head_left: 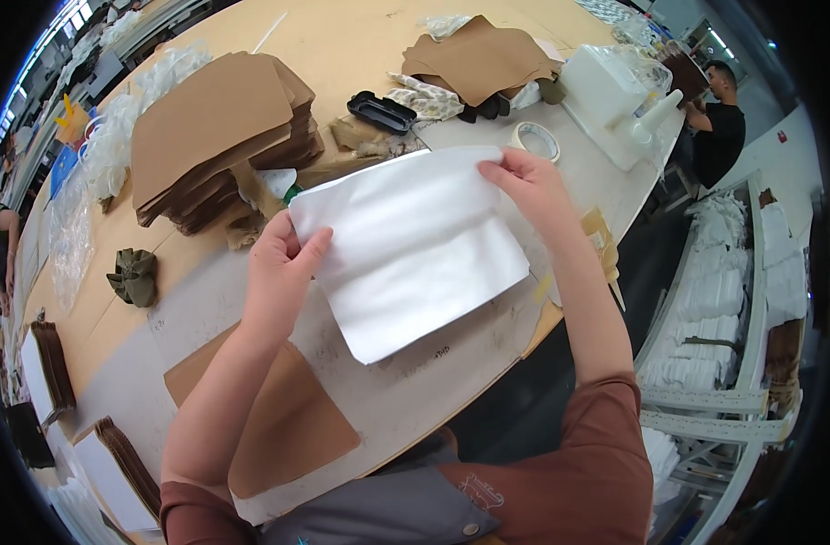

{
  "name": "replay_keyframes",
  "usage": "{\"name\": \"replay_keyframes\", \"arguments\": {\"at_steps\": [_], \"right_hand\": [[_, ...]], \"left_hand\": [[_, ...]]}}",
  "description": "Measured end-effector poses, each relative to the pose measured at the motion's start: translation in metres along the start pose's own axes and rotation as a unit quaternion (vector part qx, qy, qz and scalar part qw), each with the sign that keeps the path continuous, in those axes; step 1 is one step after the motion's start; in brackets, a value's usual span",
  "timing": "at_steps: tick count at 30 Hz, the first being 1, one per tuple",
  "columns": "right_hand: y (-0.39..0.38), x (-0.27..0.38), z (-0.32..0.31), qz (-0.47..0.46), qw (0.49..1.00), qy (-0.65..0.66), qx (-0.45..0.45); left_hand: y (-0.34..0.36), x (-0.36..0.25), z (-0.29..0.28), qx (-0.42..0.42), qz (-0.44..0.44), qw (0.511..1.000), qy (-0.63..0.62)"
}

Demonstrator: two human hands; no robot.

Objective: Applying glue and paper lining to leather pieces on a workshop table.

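1. Broad, tan, flat surface (351, 45) spans the upper middle of the frame; thick, brown, round-cornered stacked pieces (215, 118) stand upper left.
2. At centre frame, the bare left hand (283, 272) pinches the left edge of a white, smooth, round-cornered sheet (415, 263); the bare right hand (533, 186) pinches its upper-right corner.
3. Spreading the sheet seems in hand; the next move likely calls for even pinches.
4. Small dark marks (442, 352) sit below the sheet; no label shows on it.
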State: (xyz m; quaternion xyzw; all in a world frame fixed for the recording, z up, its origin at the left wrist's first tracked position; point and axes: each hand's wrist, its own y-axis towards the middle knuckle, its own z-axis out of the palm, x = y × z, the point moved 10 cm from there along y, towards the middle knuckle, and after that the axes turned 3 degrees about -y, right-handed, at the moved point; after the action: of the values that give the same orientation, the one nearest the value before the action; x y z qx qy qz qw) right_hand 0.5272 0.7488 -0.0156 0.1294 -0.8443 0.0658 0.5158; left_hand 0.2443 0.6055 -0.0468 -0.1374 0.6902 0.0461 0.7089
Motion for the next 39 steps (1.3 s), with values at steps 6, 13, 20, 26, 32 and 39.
{"name": "replay_keyframes", "arguments": {"at_steps": [6,13,20,26,32,39], "right_hand": [[0.035,-0.014,0.029,-0.018,0.997,-0.076,0.029],[-0.018,0.067,0.028,-0.311,0.900,-0.290,-0.099],[-0.053,0.085,0.132,-0.475,0.816,-0.304,0.122],[-0.023,0.073,0.116,-0.358,0.898,-0.210,0.147],[0.042,0.077,0.051,-0.174,0.984,0.034,0.025],[-0.063,0.199,-0.018,-0.513,0.805,-0.109,-0.275]], "left_hand": [[0.001,0.021,-0.015,-0.062,-0.048,0.997,-0.002],[0.009,0.014,-0.001,-0.023,-0.031,0.998,0.047],[0.002,0.027,-0.023,-0.038,-0.061,0.997,0.029],[-0.065,-0.063,0.022,-0.058,0.421,0.806,0.411],[-0.068,-0.038,0.061,0.129,0.386,0.784,0.468],[-0.060,-0.035,0.042,0.116,0.303,0.886,0.330]]}}
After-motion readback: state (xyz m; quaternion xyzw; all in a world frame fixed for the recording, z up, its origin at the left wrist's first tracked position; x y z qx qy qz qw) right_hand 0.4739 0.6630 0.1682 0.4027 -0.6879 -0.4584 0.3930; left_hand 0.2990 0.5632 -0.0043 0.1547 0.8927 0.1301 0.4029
